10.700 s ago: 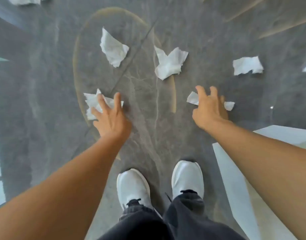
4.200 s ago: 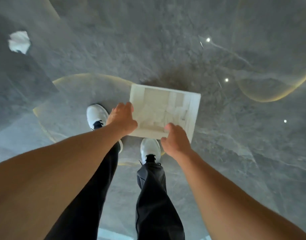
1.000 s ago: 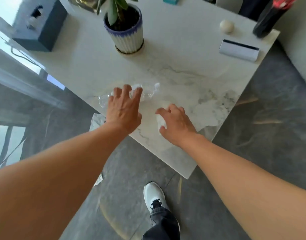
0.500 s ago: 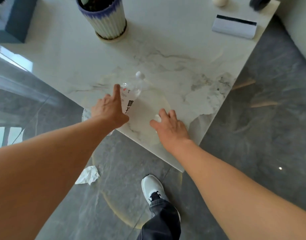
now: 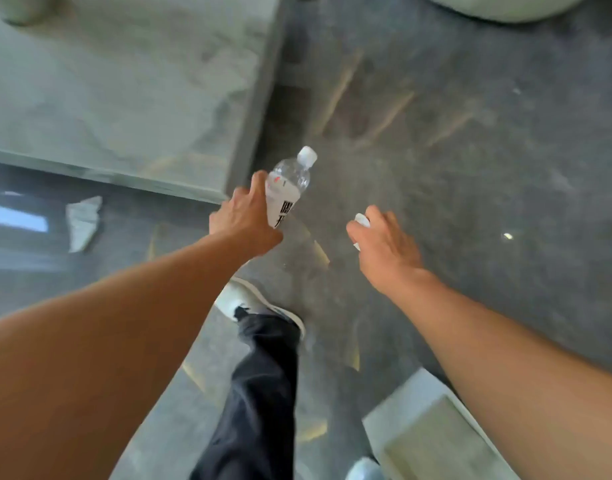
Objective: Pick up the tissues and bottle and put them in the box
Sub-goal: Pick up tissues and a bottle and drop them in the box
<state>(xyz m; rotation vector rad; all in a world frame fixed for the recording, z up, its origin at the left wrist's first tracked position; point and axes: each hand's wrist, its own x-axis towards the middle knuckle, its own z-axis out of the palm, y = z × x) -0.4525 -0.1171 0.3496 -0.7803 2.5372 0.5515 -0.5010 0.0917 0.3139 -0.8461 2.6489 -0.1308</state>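
Note:
My left hand (image 5: 245, 220) grips a clear plastic bottle (image 5: 289, 185) with a white cap and a white label, held in the air over the dark floor just off the table's corner. My right hand (image 5: 384, 244) is closed around a small white tissue (image 5: 362, 220), of which only a bit shows past the fingers. The white box (image 5: 411, 403) stands on the floor at the lower right, partly behind my right forearm. Another crumpled tissue (image 5: 83, 220) lies on the floor at the left, beside the table's edge.
The white marble table (image 5: 124, 81) fills the upper left, its corner close to my left hand. My leg in dark trousers and a white shoe (image 5: 249, 299) are below the hands. A pale rounded seat (image 5: 505, 5) shows at the top right. The floor is dark grey stone.
Both hands have come off the table with the bottle and the tissue. The view has swung right and down, so the floor and the box now show.

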